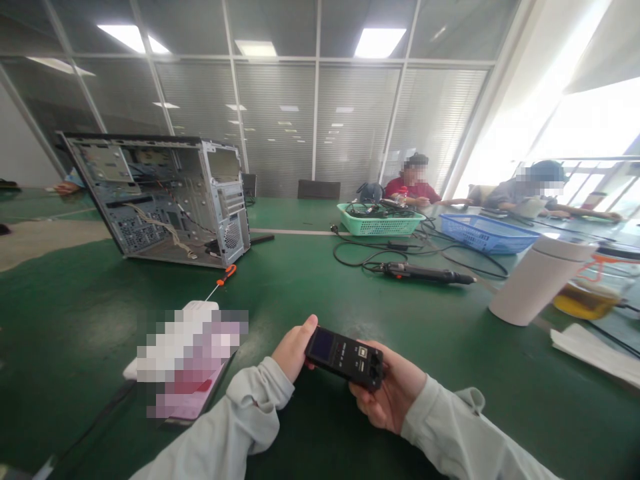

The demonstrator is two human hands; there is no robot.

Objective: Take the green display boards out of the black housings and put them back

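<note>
Both my hands hold a black handheld electronic device (345, 358) with a small lit screen and round ports at one end. My left hand (293, 350) grips its left end, and my right hand (393, 393) cradles it from below. Beyond them, an open desktop computer chassis (170, 200) stands on the green table (75, 373), with loose wires inside. A small orange-handled screwdriver (225, 275) lies near its front corner. To the left of my left hand sits a pixelated pale object (187, 360), its shape hidden.
A corded electric screwdriver (425, 273) lies among black cables. Farther back stand a green basket (380, 220) and a blue basket (490, 233). A pale thermos (537, 287) and papers (597, 353) are at right. Two seated co-workers (413, 187) (530, 193) are across the table.
</note>
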